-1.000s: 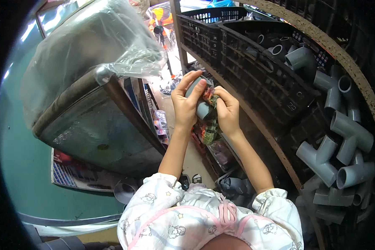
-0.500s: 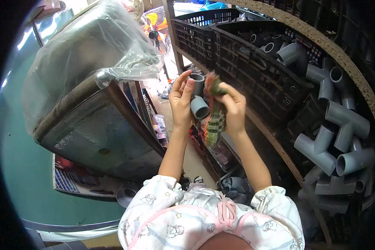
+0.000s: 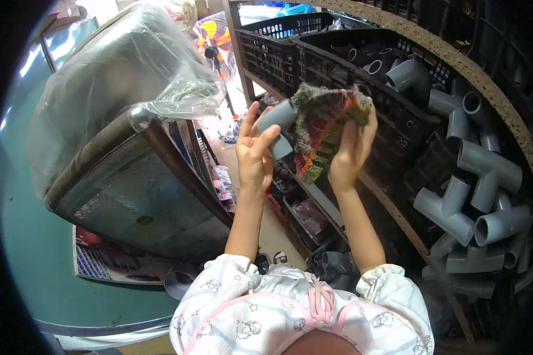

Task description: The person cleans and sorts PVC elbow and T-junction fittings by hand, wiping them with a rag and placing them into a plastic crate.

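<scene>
My left hand [image 3: 253,157] is closed around a grey plastic pipe fitting [image 3: 278,116], and the fitting's tubular ends point toward the right. A knitted rag [image 3: 321,131] in green, grey, red and orange is spread over the fingers of my right hand [image 3: 350,155]. The thumb of that hand presses on the near face of the rag. The rag's left edge is right at the mouth of the fitting. Both hands are raised in front of my chest, above the narrow gap between the cabinet and the rack.
At right, a rack holds black crates [image 3: 361,89] of grey fittings. More grey pipe tees [image 3: 447,210] are heaped farther right. At left stands a glass-sided cabinet [image 3: 142,201] under a clear plastic sheet [image 3: 142,71]. Below lie more fittings [image 3: 334,269] near my feet.
The rag has gone from bunched and hanging to spread over my right hand, which has moved right. My left hand has turned the fitting, so its ends now point right toward the rag.
</scene>
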Available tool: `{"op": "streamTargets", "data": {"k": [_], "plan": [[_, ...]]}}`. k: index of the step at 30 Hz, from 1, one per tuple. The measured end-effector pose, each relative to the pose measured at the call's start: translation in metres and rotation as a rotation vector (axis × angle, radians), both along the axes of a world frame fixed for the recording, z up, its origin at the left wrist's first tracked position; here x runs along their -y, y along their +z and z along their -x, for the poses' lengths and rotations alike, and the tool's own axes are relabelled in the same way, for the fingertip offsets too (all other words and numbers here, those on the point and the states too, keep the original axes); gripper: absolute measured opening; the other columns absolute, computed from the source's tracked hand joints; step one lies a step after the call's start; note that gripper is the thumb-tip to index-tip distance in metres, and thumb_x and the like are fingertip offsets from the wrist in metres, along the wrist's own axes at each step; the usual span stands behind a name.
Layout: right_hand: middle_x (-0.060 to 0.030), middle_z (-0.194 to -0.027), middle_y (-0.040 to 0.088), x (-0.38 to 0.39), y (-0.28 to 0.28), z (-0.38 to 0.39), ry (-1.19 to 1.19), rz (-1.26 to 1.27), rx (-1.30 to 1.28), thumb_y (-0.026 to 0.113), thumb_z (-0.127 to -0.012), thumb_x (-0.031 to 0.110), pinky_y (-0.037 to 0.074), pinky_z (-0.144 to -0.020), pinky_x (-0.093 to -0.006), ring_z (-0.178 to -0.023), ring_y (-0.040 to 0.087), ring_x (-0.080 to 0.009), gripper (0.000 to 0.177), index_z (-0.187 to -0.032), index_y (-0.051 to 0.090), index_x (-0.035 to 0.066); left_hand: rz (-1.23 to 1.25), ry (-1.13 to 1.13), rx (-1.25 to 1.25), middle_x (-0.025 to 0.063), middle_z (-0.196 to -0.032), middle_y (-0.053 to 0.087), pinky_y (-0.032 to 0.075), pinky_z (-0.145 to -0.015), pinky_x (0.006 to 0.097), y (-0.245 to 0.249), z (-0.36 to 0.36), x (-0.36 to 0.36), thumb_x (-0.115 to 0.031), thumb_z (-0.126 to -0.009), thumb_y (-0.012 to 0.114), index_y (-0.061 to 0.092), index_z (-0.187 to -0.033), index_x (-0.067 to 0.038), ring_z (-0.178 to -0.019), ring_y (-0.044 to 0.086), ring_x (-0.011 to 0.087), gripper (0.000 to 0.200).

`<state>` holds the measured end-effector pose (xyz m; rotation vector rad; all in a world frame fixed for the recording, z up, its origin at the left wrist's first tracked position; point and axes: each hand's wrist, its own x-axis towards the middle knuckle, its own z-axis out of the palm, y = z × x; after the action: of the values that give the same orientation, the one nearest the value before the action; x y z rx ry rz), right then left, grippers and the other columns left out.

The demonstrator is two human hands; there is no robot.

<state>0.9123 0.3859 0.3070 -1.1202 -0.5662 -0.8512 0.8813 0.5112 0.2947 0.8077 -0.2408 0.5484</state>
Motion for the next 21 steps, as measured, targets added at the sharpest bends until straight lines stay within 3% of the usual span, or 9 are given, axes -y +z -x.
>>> {"op": "streamTargets", "data": {"k": [3, 4, 7, 11, 12, 14, 16, 19, 21], "plan": [[-0.0099, -0.119, 0.042, 0.014, 0.001, -0.002, 0.043, -0.037, -0.073, 0.038, -0.089, 0.009, 0.028, -0.092, -0.0273, -0.108, 0.04, -0.0156, 0.037, -0.124, 0.032, 0.0, 0.225, 0.03, -0.061, 0.0084, -0.096, 0.055, 0.047, -0.07, 0.0215, -0.003, -0.004, -0.005, -0.003, -0.076, 0.056, 0.046, -0.109, 0.0, -0.08, 0.056, 0.0139, 0.035], [-0.0101, -0.112, 0.044, 0.015, 0.004, -0.002, -0.072, -0.096, -0.107, 0.042, -0.088, 0.009, 0.031, -0.089, -0.0272, -0.101, 0.043, -0.0154, 0.035, -0.12, 0.032, 0.0, 0.244, 0.02, -0.082, 0.0099, -0.096, 0.054, 0.049, -0.069, 0.0236, -0.008, -0.009, -0.01, -0.007, -0.077, 0.056, 0.047, -0.104, 0.0, -0.08, 0.056, 0.0163, 0.029], [-0.0101, -0.103, 0.045, 0.016, 0.012, -0.004, -0.213, -0.165, -0.038, 0.045, -0.086, 0.008, 0.034, -0.084, -0.0272, -0.092, 0.044, -0.0152, 0.029, -0.112, 0.033, 0.0, 0.372, -0.109, -0.218, 0.0101, -0.102, 0.051, 0.049, -0.071, 0.0272, -0.005, -0.007, -0.01, -0.007, -0.075, 0.059, 0.04, -0.108, -0.001, -0.085, 0.055, 0.0178, 0.039], [-0.0104, -0.1, 0.044, 0.008, 0.018, 0.01, -0.217, -0.134, 0.07, 0.052, -0.082, 0.005, 0.034, -0.084, -0.0285, -0.092, 0.043, -0.0171, 0.029, -0.104, 0.035, -0.001, 0.054, -0.101, -0.158, 0.0119, -0.104, 0.05, 0.05, -0.071, 0.0287, -0.013, -0.007, -0.004, -0.004, -0.076, 0.054, 0.039, -0.108, -0.002, -0.093, 0.053, 0.0199, 0.036], [-0.0096, -0.098, 0.043, 0.013, 0.013, 0.012, -0.313, 0.123, 0.09, 0.053, -0.08, 0.003, 0.034, -0.081, -0.0268, -0.09, 0.043, -0.0164, 0.027, -0.101, 0.037, 0.001, -0.017, -0.116, -0.108, 0.0116, -0.106, 0.05, 0.047, -0.076, 0.0266, -0.004, -0.001, 0.002, -0.001, -0.075, 0.052, 0.041, -0.109, 0.001, -0.095, 0.052, 0.0178, 0.036], [-0.012, -0.089, 0.045, 0.006, 0.017, 0.012, -0.364, 0.471, 0.332, 0.058, -0.067, 0.004, 0.033, -0.077, -0.0369, -0.086, 0.043, -0.0269, 0.02, -0.086, 0.05, 0.003, -0.162, -0.038, -0.037, 0.0115, -0.109, 0.049, 0.044, -0.079, 0.0256, -0.003, 0.004, 0.011, 0.001, -0.074, 0.052, 0.041, -0.109, 0.004, -0.095, 0.051, 0.0164, 0.037], [-0.0069, -0.095, 0.049, -0.006, 0.006, 0.011, -0.547, 0.853, 0.38, 0.051, -0.073, 0.015, 0.023, -0.083, -0.04, -0.097, 0.043, -0.0224, 0.022, -0.093, 0.054, 0.006, -0.262, 0.005, -0.021, 0.0115, -0.111, 0.049, 0.041, -0.083, 0.0259, -0.005, 0.01, 0.013, 0.005, -0.071, 0.054, 0.043, -0.112, 0.007, -0.097, 0.05, 0.0154, 0.043], [-0.0066, -0.095, 0.049, -0.004, 0.007, 0.003, -0.604, 0.854, 0.316, 0.051, -0.075, 0.015, 0.022, -0.084, -0.0403, -0.099, 0.042, -0.0227, 0.02, -0.092, 0.056, 0.007, -0.396, 0.289, 0.043, 0.0124, -0.11, 0.049, 0.04, -0.085, 0.0272, -0.008, 0.013, 0.019, 0.006, -0.068, 0.059, 0.041, -0.115, 0.007, -0.099, 0.05, 0.017, 0.05], [-0.0072, -0.083, 0.051, 0.001, 0.016, -0.001, -0.471, 0.846, 0.24, 0.048, -0.078, 0.017, 0.026, -0.08, -0.0387, -0.087, 0.047, -0.022, 0.015, -0.082, 0.057, 0.006, -0.483, 0.305, 0.052, 0.0133, -0.11, 0.05, 0.039, -0.086, 0.0276, -0.006, 0.018, 0.022, 0.004, -0.068, 0.061, 0.039, -0.117, 0.005, -0.099, 0.05, 0.0175, 0.054]]}}
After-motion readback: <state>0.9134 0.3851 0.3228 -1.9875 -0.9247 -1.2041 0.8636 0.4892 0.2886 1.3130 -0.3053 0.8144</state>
